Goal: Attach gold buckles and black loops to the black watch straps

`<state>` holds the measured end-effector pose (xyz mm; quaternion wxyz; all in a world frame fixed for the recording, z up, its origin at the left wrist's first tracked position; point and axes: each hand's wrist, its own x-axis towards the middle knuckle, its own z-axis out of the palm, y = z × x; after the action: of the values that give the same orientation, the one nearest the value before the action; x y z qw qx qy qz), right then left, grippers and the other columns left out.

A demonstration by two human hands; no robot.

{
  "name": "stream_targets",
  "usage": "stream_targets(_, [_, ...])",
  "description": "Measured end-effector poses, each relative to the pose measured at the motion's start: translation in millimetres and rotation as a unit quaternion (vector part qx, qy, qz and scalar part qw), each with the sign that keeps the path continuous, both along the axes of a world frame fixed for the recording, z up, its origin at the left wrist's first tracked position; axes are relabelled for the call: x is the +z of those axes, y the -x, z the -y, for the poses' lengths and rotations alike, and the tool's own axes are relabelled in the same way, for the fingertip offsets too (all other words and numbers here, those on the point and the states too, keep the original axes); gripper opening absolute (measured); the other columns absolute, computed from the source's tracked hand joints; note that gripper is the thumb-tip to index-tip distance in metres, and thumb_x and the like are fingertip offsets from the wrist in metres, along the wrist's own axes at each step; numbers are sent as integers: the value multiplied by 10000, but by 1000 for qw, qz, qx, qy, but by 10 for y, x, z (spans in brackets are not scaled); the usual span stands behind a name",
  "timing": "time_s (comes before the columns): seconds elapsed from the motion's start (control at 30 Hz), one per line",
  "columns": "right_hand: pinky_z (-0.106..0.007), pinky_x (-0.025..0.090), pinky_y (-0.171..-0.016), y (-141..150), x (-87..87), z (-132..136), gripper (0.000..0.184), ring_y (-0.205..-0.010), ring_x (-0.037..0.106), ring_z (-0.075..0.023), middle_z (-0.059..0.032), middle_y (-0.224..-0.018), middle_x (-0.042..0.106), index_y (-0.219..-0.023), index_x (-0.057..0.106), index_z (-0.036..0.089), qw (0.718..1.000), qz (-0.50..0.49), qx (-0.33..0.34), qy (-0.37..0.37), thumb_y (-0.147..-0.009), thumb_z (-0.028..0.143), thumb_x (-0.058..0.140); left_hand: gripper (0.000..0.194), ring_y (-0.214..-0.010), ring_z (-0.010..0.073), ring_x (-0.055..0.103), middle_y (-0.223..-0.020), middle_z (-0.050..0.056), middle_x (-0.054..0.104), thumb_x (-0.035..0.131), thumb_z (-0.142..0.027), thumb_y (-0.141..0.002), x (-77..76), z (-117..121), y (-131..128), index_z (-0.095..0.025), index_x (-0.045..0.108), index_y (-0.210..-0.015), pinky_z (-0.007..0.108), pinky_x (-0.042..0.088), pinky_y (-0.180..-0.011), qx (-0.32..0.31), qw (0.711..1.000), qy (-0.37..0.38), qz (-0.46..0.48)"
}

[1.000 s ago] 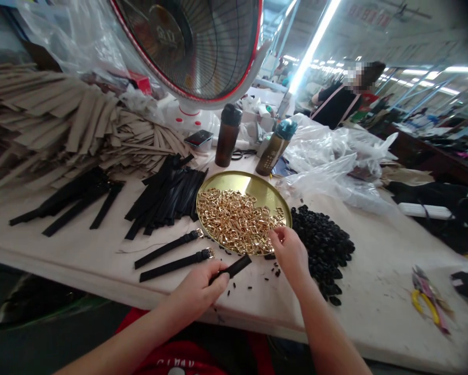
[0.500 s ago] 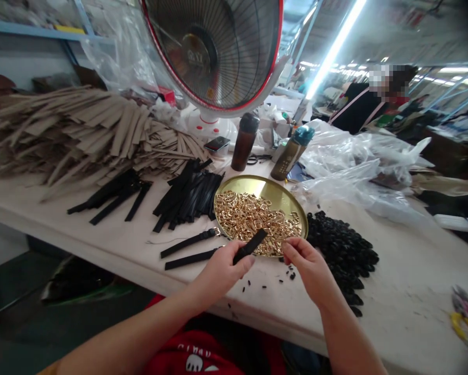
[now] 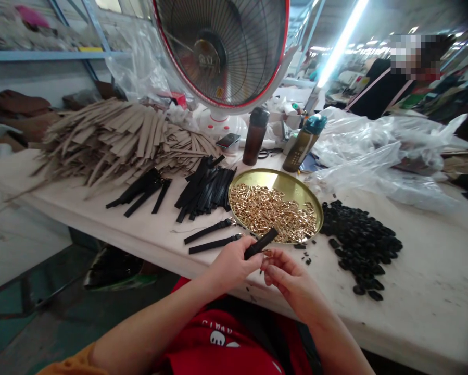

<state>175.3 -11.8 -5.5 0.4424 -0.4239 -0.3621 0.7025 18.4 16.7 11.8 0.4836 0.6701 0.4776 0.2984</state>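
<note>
My left hand is closed around a short black strap, whose free end points up and away over the near rim of a round gold tray. Close beside it, my right hand pinches a small gold buckle near the strap; whether the two touch I cannot tell. A heap of gold buckles covers much of the tray. Left of my left hand lie two black straps with gold buckles, a far strap and a near strap.
Small black pieces are heaped at right. More black straps lie left of the tray, with beige strips beyond. Behind stand a fan, a dark bottle, a second bottle and clear plastic. A person is farther back.
My right hand has come left from the tray's near edge to beside my left hand, with a gold buckle now visible at its fingertips. The view has turned slightly left.
</note>
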Motion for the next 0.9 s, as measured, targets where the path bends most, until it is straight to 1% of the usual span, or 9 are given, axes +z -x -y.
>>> stream_targets(0.17, [-220, 384, -569, 63, -80, 12, 190, -569, 462, -79, 29, -691, 543, -847, 597, 196, 1000, -7, -22, 2, -715, 321, 653, 193, -696, 137, 510, -758, -11, 590, 475, -299, -778, 38, 66, -10, -183, 574, -898, 211, 355, -615, -5, 998, -21, -56])
stream_targets(0.27, [-221, 367, -581, 71, -144, 5, 158, -558, 442, -78, 40, -636, 518, -795, 589, 190, 1000, -3, -31, 2, -728, 323, 642, 176, -661, 127, 492, -718, -6, 568, 485, -325, -780, 50, 68, 0, -172, 556, -834, 213, 347, -599, 18, 999, -20, -45])
stream_targets(0.33, [-229, 364, -600, 63, -165, 5, 143, -567, 436, -85, 42, -609, 512, -744, 584, 188, 998, 22, -53, -13, -717, 309, 654, 198, -546, 98, 435, -604, -29, 496, 474, -356, -786, 38, 54, 3, -161, 505, -778, 201, 323, -521, 19, 999, 40, 14])
stream_targets(0.43, [-248, 374, -655, 53, -168, 2, 146, -617, 456, -104, 35, -609, 521, -685, 579, 192, 994, 55, -85, -50, -720, 315, 649, 249, -417, 66, 313, -498, -71, 370, 424, -406, -807, -14, 39, -23, -165, 439, -747, 184, 251, -418, -31, 977, 171, 122])
stream_targets(0.5, [-265, 385, -705, 52, -169, -5, 150, -685, 487, -120, 24, -671, 550, -672, 577, 197, 993, 53, -89, -59, -718, 320, 649, 260, -407, 63, 301, -497, -73, 364, 399, -416, -818, -64, 38, -54, -164, 434, -764, 181, 237, -405, -44, 967, 201, 148])
stream_targets(0.67, [-273, 432, -689, 24, -210, -36, 179, -726, 529, -128, -12, -862, 619, -668, 580, 195, 993, 14, -120, 13, -685, 348, 673, 279, -503, 78, 378, -556, -51, 419, 378, -398, -843, -133, 38, -33, -149, 499, -807, 189, 289, -491, -9, 994, 90, 57])
stream_targets(0.77, [-230, 438, -612, -15, -240, -54, 179, -648, 531, -103, -4, -771, 625, -674, 588, 191, 988, -10, -146, 40, -671, 338, 690, 272, -539, 83, 376, -580, -49, 416, 386, -372, -839, -110, 39, 64, -149, 529, -781, 192, 282, -511, -51, 995, 83, 1])
stream_targets(0.83, [-205, 429, -578, -35, -250, -65, 169, -600, 522, -86, 13, -686, 605, -675, 591, 188, 989, -21, -142, 38, -670, 320, 695, 257, -548, 84, 376, -590, -48, 418, 395, -345, -829, -87, 37, 124, -146, 545, -766, 192, 274, -513, -85, 992, 93, -28])
stream_targets(0.9, [-190, 411, -534, -44, -249, -70, 155, -553, 503, -68, 17, -699, 607, -687, 589, 190, 991, -32, -128, 34, -670, 299, 699, 241, -554, 84, 382, -599, -47, 425, 402, -322, -820, -70, 26, 165, -145, 557, -765, 192, 273, -519, -109, 988, 96, -43])
